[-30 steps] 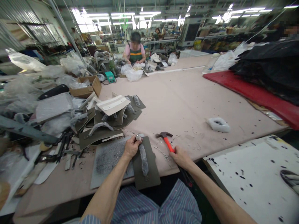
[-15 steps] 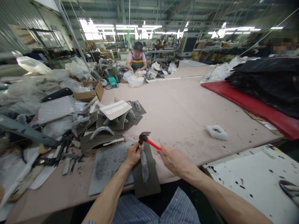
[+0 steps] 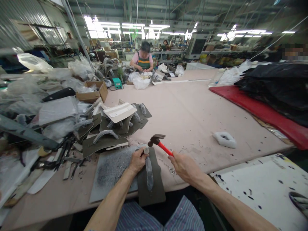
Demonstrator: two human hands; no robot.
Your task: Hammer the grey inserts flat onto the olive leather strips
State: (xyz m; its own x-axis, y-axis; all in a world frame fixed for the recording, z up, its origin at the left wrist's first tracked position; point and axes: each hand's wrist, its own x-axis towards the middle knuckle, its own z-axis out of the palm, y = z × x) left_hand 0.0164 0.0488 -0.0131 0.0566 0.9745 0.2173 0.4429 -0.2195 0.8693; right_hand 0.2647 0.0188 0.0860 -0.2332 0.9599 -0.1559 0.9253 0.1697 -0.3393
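My right hand [image 3: 184, 165] is wrapped round the red handle of a claw hammer [image 3: 165, 149]. The dark hammer head is raised slightly right of a short metal punch [image 3: 146, 150], not touching it. That punch is gripped in my left hand [image 3: 137, 160], with its round top showing; its lower end is hidden. Below it lies a dark olive panel [image 3: 157, 184] with a plastic-wrapped handle strap [image 3: 149, 176] on it. The panel overlaps the right side of a worn grey slab [image 3: 108, 173] and reaches past the table's front edge.
More olive panels with wrapped straps [image 3: 115, 128] are heaped behind the slab. Tools [image 3: 69, 163] lie at left, with plastic bags and a cardboard box [image 3: 92, 93] beyond. Small metal bits [image 3: 170, 170] lie near my right hand. A white foam ring [image 3: 225, 140] sits at right. A co-worker [image 3: 143, 59] sits opposite.
The hammer head has come up off the punch and moved right, with my right hand drawing back the same way. My left hand keeps its grip on the punch.
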